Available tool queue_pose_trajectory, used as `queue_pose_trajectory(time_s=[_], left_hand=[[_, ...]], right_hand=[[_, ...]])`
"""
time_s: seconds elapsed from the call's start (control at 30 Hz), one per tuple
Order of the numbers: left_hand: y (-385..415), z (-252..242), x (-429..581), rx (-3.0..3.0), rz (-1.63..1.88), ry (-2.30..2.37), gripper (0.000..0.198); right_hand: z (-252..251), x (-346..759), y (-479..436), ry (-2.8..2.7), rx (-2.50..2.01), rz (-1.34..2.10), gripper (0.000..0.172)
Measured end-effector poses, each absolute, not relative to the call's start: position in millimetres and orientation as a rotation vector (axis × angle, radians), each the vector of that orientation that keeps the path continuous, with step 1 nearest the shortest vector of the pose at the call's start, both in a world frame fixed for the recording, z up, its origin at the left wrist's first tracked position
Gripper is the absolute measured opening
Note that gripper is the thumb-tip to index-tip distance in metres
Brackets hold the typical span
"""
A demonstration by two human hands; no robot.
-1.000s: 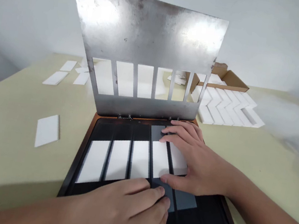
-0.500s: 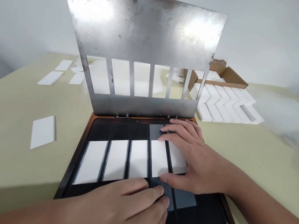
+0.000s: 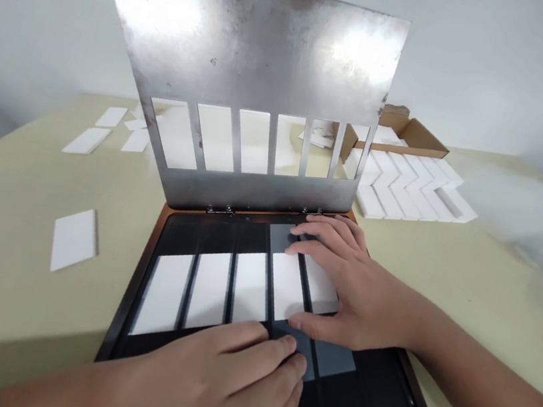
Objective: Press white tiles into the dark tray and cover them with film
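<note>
A black slotted tray [image 3: 138, 292] lies in front of me with its hinged metal lid [image 3: 247, 52] standing upright behind it. Several white rectangular tiles [image 3: 209, 289] sit side by side in the tray's slots. My right hand [image 3: 355, 289] lies flat and open over the rightmost tile [image 3: 320, 288], its fingertips reaching the tray's back edge and its thumb at the tile's near end. My left hand [image 3: 225, 386] rests palm down at the tray's near edge, fingers together and extended, touching the dark slot below the tiles. Neither hand holds anything.
One loose white tile [image 3: 74, 238] lies on the beige table [image 3: 3, 274] to the left, and a few more tiles [image 3: 110, 128] sit at the back left. Rows of stacked white tiles [image 3: 409, 189] and an open cardboard box [image 3: 412, 139] are at the back right.
Both hands have stayed where they were on the tray. Only the view has shifted slightly.
</note>
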State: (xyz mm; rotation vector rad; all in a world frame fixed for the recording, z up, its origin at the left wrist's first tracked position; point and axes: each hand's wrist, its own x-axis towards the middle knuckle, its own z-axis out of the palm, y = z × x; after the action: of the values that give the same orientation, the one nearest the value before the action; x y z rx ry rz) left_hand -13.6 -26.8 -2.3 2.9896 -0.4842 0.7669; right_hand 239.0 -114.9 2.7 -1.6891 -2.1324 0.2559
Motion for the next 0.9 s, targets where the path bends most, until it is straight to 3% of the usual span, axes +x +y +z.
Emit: queue_pose_trajectory(time_s=[0.9], left_hand=[[-26.8, 0.3, -12.4, 2.971, 0.741, -0.475, 0.022]], right_hand=[[0.7, 239.9, -115.1, -2.166, -1.714, 0.246, 0.069]])
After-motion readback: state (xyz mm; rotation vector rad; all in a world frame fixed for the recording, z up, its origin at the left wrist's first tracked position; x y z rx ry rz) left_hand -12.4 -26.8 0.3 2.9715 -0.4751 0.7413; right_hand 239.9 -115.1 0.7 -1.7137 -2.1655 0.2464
